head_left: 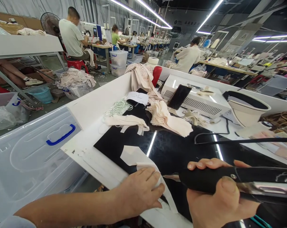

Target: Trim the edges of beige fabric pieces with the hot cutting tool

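Observation:
A strip of beige fabric (131, 154) with an angled end lies on a glossy black plate (179, 147). My left hand (140, 193) rests palm-down on the strip, its fingers slightly bent and partly apart, pressing it to the plate. My right hand (219, 196) is wrapped around a hot knife (210, 179) with a black handle. Its narrow metal tip points left and reaches the strip's right edge beside my left fingers; whether it touches cannot be made out. Farther back on the plate lie a stack of beige fabric pieces (168, 118) and another folded strip (126, 121).
Behind the plate stand a white vented metal box (193, 96), with a phone (180, 97) leaning on it, and a cream bin (246, 107). A black cable (243, 140) crosses the right side. Left is a clear plastic tub (39, 158). Other people sit at sewing machines beyond.

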`<state>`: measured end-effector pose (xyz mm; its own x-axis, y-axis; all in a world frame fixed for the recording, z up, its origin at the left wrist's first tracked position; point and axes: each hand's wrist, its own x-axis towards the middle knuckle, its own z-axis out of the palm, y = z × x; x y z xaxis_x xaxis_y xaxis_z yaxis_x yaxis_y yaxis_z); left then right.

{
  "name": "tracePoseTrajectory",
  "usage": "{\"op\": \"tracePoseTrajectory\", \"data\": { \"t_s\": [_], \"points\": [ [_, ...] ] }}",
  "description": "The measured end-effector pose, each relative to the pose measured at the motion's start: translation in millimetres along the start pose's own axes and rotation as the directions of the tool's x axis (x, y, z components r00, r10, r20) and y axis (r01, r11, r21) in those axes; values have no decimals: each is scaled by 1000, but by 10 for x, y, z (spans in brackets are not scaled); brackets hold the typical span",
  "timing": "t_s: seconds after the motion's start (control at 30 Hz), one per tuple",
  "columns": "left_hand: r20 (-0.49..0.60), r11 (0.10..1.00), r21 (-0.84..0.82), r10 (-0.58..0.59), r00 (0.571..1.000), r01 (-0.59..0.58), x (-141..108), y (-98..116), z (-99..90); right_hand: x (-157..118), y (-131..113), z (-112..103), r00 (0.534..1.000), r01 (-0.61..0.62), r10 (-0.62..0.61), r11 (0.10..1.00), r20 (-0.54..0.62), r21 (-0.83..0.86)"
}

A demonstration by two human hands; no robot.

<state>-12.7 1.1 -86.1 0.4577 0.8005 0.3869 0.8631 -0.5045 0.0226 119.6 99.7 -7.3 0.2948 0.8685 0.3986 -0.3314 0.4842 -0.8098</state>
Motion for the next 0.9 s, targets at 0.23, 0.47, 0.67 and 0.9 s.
{"op": "tracePoseTrajectory", "data": {
  "t_s": [0.23,0.47,0.67,0.9],
  "points": [
    [-2,1000,-5,4,1000,-4,3,4,27,-3,51,40,998,2,-3,1000,70,19],
    [-11,984,-172,-42,999,39,38,-54,-108,44,66,13,997,13,-15,999,82,34],
    [-13,967,-253,23,1000,-26,45,-358,-267,112,-80,-18,999,2,-1,1000,37,-12],
    [154,995,-98,23,988,-8,68,-546,-326,50,-339,-101,992,-127,125,989,-29,-75]
  ]
}}
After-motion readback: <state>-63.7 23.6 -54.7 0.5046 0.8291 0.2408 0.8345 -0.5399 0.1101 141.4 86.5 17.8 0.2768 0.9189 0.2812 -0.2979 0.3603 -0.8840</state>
